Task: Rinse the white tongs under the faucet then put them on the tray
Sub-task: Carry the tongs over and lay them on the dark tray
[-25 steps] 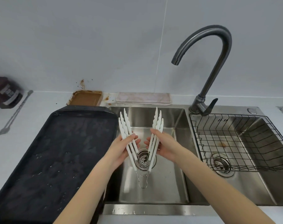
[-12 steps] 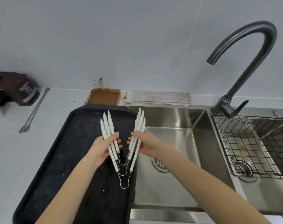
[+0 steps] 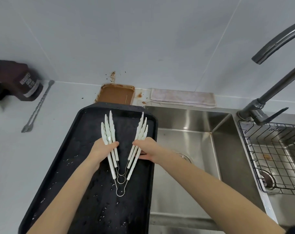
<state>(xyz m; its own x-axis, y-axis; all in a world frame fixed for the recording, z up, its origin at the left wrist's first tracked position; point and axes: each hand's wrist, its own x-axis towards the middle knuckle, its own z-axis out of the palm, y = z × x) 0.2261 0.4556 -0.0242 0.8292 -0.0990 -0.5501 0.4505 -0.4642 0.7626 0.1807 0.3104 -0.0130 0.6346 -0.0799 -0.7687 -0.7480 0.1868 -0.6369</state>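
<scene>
Three white tongs (image 3: 108,130) with wire loop ends are nested in a V shape, low over the wet black tray (image 3: 72,166) that lies left of the sink. My left hand (image 3: 103,149) grips their left arms. My right hand (image 3: 146,149) grips their right arms. The white tips point toward the wall and the wire loops toward me. I cannot tell whether the tongs touch the tray. The dark faucet (image 3: 275,92) arches at the right, with no water running from it.
A steel double sink (image 3: 202,135) lies right of the tray, with a wire basket (image 3: 269,156) in its right basin. Behind the tray are a stained brown dish (image 3: 116,96) and a folded cloth (image 3: 182,97). A dark bottle (image 3: 18,81) and a metal utensil (image 3: 36,107) lie on the left counter.
Both hands carried the tongs left, from over the sink basin to over the black tray, and lowered them. The view swung left with them.
</scene>
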